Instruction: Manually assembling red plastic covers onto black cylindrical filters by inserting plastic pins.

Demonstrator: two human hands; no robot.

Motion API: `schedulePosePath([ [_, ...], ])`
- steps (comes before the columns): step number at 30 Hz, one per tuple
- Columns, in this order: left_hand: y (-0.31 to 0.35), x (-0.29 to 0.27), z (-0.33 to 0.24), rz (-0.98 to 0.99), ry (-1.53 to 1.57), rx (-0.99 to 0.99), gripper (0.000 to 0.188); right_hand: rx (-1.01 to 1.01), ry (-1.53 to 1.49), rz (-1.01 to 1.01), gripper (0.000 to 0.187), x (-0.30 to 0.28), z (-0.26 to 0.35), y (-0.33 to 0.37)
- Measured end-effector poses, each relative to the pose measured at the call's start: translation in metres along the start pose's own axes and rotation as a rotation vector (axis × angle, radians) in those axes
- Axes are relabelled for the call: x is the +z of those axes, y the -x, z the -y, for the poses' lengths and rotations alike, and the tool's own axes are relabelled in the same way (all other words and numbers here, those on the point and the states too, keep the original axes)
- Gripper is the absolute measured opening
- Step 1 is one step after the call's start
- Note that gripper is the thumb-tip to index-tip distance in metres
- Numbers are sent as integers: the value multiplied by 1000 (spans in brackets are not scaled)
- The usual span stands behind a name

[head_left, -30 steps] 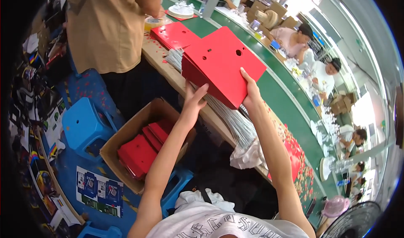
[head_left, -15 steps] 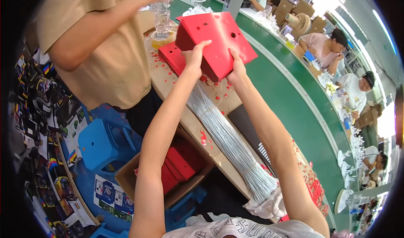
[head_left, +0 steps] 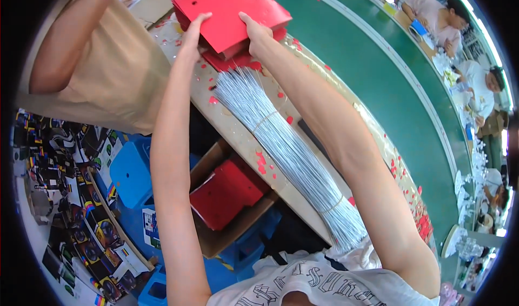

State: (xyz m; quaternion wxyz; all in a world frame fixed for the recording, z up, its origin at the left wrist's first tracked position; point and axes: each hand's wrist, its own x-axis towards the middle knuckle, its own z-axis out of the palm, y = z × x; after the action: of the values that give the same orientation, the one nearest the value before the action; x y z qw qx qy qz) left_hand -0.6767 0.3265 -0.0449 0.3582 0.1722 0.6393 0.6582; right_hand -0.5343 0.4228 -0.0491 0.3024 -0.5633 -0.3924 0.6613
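Both my arms reach to the far end of the table, gripping a thick stack of red sheets [head_left: 230, 8] with punched holes. My left hand [head_left: 193, 35] holds its near left edge, thumb on top. On the near right edge, my right hand [head_left: 257, 33] grips it, thumb also on top and the other fingers mostly hidden beneath. More red sheets [head_left: 224, 62] show just under the held stack; whether the two touch I cannot tell. A long bundle of thin silvery wires [head_left: 286, 149], tied with bands, lies on the table between my forearms.
A cardboard box [head_left: 213, 244] of red sheets [head_left: 224, 192] stands below the table edge, near blue stools [head_left: 130, 171]. Red scraps [head_left: 261, 160] litter the table [head_left: 243, 144]. A person in a tan shirt [head_left: 113, 73] stands close at left. Beyond runs a green conveyor [head_left: 367, 68] with seated people.
My hands have carried the red stack left and down over the red sheets on the table, turning it flatter. The tan-shirted person's arm has drawn left, and the view has shifted.
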Motion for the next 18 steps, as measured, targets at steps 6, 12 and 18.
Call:
schedulePosePath([
  [6,19,28,26,-323,-399,177,104,-30,202,-175,117,-28,-16,17],
  [12,47,42,41,-388,-536,202,120,-60,357,-279,122,-30,-11,39],
  [18,78,67,39,-438,-540,172,121,-181,236,-176,109,-43,-23,12],
])
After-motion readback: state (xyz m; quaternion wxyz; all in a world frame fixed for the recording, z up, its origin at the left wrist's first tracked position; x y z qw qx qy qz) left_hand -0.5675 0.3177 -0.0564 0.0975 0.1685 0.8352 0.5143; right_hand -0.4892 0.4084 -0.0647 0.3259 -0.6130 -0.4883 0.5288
